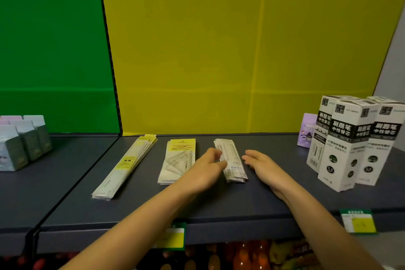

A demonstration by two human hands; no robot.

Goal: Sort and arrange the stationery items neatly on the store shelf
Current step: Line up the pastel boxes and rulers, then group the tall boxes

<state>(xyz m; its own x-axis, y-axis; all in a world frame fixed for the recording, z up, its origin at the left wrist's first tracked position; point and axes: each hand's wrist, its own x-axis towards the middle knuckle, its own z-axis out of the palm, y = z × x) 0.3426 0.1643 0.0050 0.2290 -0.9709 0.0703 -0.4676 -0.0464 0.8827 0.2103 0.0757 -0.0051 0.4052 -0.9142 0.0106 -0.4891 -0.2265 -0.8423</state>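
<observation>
On a dark grey shelf [219, 201], a stack of short packaged rulers [232, 161] lay between two bare hands. The left hand [205, 169] touched its left edge with loosely straightened fingers, and the right hand [264, 165] sat just beside its right edge, fingers relaxed and together. Further left lay set-square packs [178, 160] and long rulers [126, 166] — white refill boxes [350, 144] stood at the right.
</observation>
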